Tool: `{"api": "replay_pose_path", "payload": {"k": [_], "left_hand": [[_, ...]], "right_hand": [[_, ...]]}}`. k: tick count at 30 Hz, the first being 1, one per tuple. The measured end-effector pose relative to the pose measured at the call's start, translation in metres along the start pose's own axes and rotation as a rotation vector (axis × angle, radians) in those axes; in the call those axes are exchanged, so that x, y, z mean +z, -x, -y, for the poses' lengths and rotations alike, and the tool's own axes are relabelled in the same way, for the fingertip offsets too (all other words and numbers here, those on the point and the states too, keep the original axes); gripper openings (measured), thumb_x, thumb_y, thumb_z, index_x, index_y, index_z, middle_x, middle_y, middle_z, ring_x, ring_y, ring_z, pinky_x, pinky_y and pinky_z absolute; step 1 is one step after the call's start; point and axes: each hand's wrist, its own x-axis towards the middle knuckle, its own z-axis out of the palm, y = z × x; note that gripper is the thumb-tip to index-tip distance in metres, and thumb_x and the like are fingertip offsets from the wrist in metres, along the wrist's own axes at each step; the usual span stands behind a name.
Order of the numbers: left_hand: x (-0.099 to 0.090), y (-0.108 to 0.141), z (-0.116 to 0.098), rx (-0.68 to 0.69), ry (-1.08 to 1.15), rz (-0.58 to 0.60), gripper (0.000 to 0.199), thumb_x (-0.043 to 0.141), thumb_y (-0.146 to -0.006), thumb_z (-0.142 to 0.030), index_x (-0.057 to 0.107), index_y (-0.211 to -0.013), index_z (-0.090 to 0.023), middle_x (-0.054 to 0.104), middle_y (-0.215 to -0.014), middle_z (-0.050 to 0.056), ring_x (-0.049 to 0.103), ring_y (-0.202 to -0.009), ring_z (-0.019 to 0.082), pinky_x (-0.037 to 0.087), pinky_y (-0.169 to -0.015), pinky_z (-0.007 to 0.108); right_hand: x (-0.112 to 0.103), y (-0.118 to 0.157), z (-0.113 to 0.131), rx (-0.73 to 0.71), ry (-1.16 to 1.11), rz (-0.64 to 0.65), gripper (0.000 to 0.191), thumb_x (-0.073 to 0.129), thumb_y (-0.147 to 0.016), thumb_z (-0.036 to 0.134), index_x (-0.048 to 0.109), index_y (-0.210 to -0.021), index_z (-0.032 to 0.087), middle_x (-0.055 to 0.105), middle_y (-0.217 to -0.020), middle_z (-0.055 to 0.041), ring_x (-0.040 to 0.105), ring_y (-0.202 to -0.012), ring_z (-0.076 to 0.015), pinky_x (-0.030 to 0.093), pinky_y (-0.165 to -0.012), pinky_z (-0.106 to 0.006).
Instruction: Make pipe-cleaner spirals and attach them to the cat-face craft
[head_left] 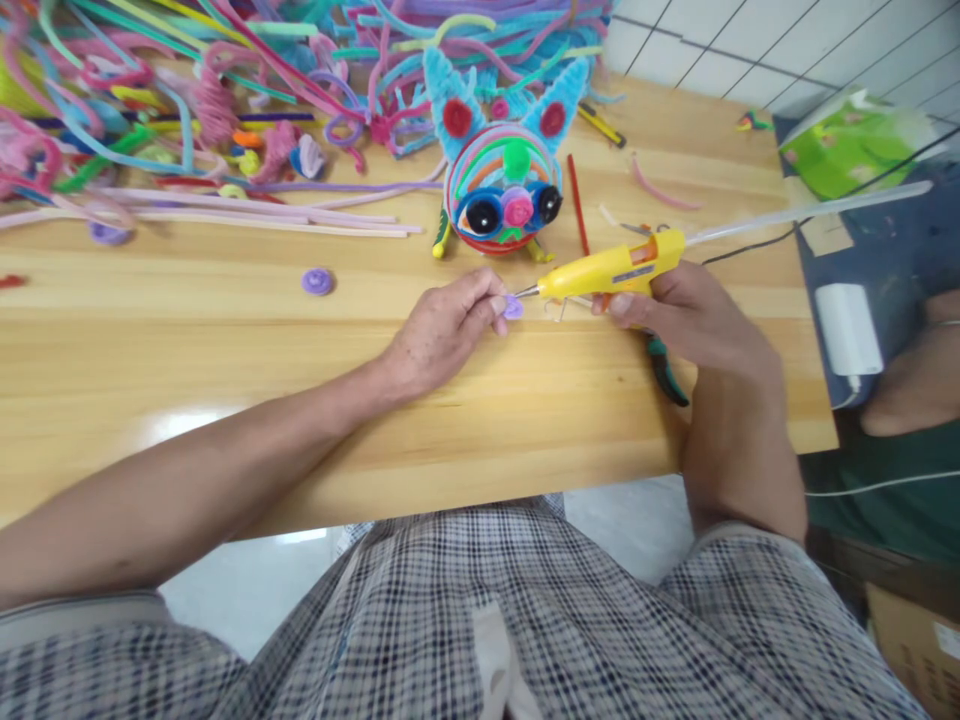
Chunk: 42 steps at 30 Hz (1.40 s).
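Between thumb and fingers, my left hand (454,325) pinches a small purple pipe-cleaner coil (513,307). My right hand (694,310) is wrapped round a yellow hot glue gun (611,272), a clear glue stick (810,212) jutting from its back. The gun's metal nozzle is at the edge of the coil. Just beyond my hands stands a colourful pipe-cleaner animal head (502,190) with blue ears, black eyes and a pink nose. Another purple coil (317,281) lies on the table left of my left hand. Pliers (666,370) lie partly hidden under my right hand.
Heaped pipe cleaners (247,90) cover the back left of the wooden table (187,350). A yellow craft knife (602,125) and a red stem (577,205) lie near the head. At right are a green packet (847,145), a white adapter (848,328) and another person's arm (919,370).
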Motion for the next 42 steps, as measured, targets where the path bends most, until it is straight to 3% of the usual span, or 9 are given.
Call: {"api": "replay_pose_path", "payload": {"k": [9, 16, 22, 32, 42], "left_hand": [[0.0008, 0.0001, 0.0006, 0.007, 0.002, -0.016, 0.021, 0.055, -0.110, -0.029, 0.064, -0.092, -0.023, 0.080, -0.089, 0.002, 0.074, -0.089, 0.016, 0.056, -0.083, 0.025], [0.0004, -0.0003, 0.0016, -0.001, 0.011, -0.019, 0.021, 0.055, -0.110, -0.030, 0.066, -0.094, -0.023, 0.080, -0.090, 0.002, 0.074, -0.089, 0.017, 0.056, -0.082, 0.026], [0.0006, 0.0000, 0.0016, 0.002, 0.006, -0.030, 0.025, 0.056, -0.111, -0.035, 0.065, -0.092, -0.022, 0.080, -0.089, 0.003, 0.074, -0.088, 0.017, 0.057, -0.082, 0.027], [0.0004, -0.0011, 0.0029, 0.003, 0.006, -0.012, 0.021, 0.055, -0.110, -0.034, 0.067, -0.095, -0.023, 0.081, -0.089, 0.003, 0.074, -0.087, 0.018, 0.057, -0.078, 0.027], [0.0003, -0.0011, 0.0031, 0.015, 0.006, -0.019, 0.019, 0.057, -0.109, -0.028, 0.067, -0.094, -0.022, 0.080, -0.088, 0.002, 0.074, -0.086, 0.017, 0.056, -0.079, 0.027]], "right_hand": [[0.0009, -0.0005, 0.0009, 0.016, -0.002, 0.006, 0.049, 0.079, -0.088, 0.074, 0.071, -0.083, 0.026, 0.065, -0.081, 0.0009, 0.051, -0.072, -0.0172, 0.042, -0.065, -0.032], [0.0006, 0.0009, 0.0013, 0.017, -0.038, -0.010, 0.045, 0.081, -0.088, 0.070, 0.073, -0.085, 0.026, 0.063, -0.080, 0.0009, 0.050, -0.071, -0.0173, 0.048, -0.073, -0.035], [-0.0014, 0.0017, -0.0021, 0.011, -0.003, -0.024, 0.043, 0.080, -0.089, 0.068, 0.076, -0.089, 0.025, 0.067, -0.087, -0.0008, 0.053, -0.077, -0.0187, 0.047, -0.072, -0.034], [0.0023, 0.0016, 0.0040, 0.027, 0.002, -0.029, 0.049, 0.079, -0.087, 0.072, 0.069, -0.078, 0.025, 0.058, -0.073, 0.0008, 0.054, -0.073, -0.0192, 0.054, -0.074, -0.037], [-0.0008, 0.0016, 0.0016, 0.026, 0.048, -0.020, 0.050, 0.078, -0.089, 0.071, 0.067, -0.075, 0.024, 0.055, -0.072, 0.0004, 0.048, -0.070, -0.0180, 0.048, -0.070, -0.036]]}}
